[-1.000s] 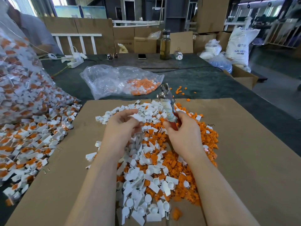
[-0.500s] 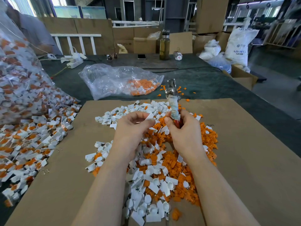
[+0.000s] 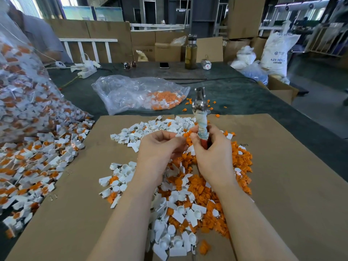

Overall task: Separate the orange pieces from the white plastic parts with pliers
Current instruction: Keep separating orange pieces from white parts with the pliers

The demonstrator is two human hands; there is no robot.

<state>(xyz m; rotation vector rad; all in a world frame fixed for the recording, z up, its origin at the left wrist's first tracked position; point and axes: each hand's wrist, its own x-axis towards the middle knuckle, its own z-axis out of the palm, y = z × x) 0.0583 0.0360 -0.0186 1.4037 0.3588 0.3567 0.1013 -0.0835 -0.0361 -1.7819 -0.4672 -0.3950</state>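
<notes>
The right hand [image 3: 212,155] grips the cloth-wrapped, red-handled steel pliers [image 3: 201,117], fingers curled tight round the handles. Their long axis stands nearly upright, nose pointing up and away. The left hand [image 3: 160,149] pinches a small white plastic part with an orange insert [image 3: 183,135] just beside the handles, above the mixed heap of white and orange pieces [image 3: 180,185] on the brown cardboard sheet [image 3: 282,185]. To do this well, I'd say tip the nose down to the piece and bite only the orange.
</notes>
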